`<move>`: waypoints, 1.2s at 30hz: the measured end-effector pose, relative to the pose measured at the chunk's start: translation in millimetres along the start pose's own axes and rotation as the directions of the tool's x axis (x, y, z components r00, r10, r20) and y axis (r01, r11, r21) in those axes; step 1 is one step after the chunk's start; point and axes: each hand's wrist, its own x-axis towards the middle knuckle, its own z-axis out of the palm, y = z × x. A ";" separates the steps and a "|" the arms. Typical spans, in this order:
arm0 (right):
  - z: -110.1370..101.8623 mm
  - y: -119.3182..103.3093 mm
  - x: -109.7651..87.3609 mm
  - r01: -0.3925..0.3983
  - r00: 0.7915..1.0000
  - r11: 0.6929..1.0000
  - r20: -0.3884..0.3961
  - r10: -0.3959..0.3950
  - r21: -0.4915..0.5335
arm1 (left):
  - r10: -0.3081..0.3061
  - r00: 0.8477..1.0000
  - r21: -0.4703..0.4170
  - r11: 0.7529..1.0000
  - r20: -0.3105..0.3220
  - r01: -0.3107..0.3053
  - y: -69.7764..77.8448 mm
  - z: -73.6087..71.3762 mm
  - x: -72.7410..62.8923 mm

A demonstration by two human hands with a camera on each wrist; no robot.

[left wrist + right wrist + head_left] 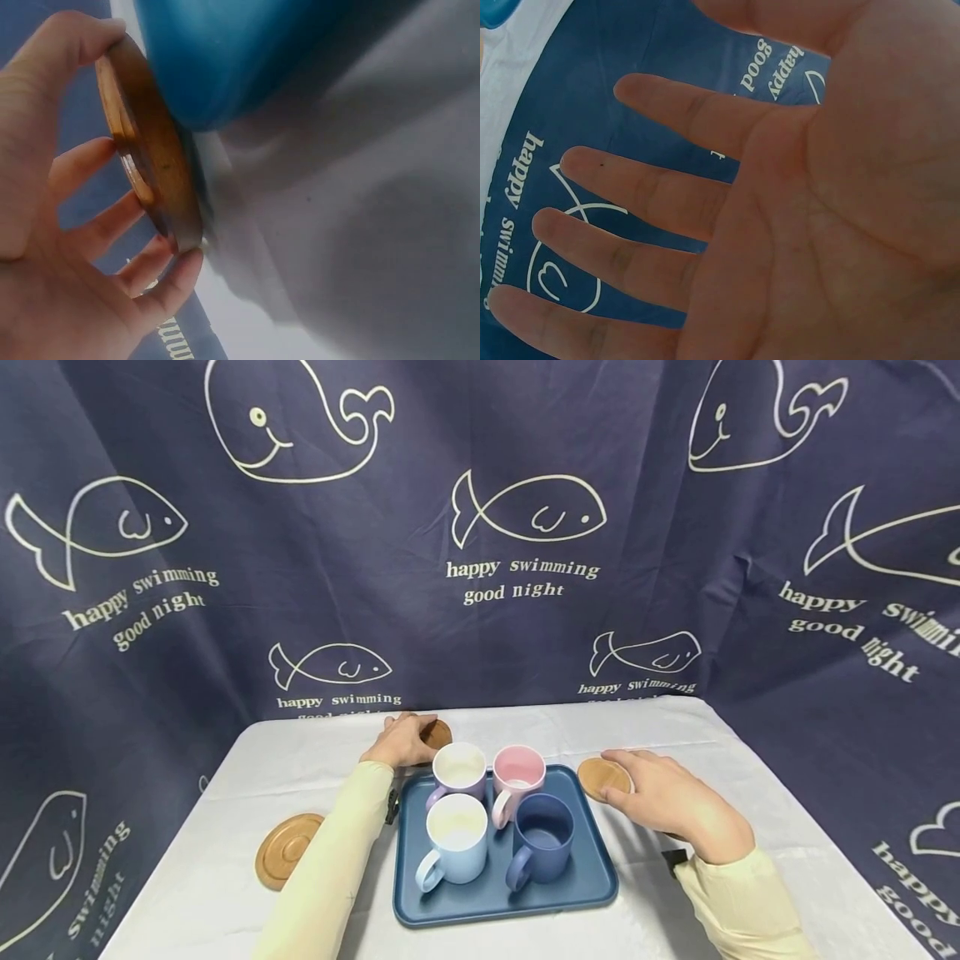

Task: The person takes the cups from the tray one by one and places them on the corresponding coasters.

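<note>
At the far left corner of the blue tray (pixel 517 902), my left hand (pixel 401 741) holds a round wooden coaster (pixel 436 735) by its rim. The left wrist view has this coaster (pixel 154 146) tilted on edge between thumb and fingers. Right of the tray, my right hand (pixel 671 793) reaches over another wooden coaster (pixel 597 777), thumb and fingertips beside its edge. In the right wrist view the fingers (pixel 649 195) are straight and spread, with no coaster between them. On the tray stand a lilac mug (pixel 459 770), a pink mug (pixel 517 774), a light blue mug (pixel 457 843) and a navy mug (pixel 543 843).
A wooden coaster (pixel 288 852) with ring grooves lies left of my left forearm, partly hidden. A white cloth (pixel 675 727) covers the table. Behind it hangs a dark blue curtain (pixel 420 610) with fish and whale drawings. Something brown (pixel 675 837) shows slightly under my right wrist.
</note>
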 end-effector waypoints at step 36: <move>0.4 -0.6 0.3 -0.020 1.000 1.000 0.011 0.020 0.000 | -0.025 0.995 0.022 1.000 0.095 0.023 1.6 5.8 2.0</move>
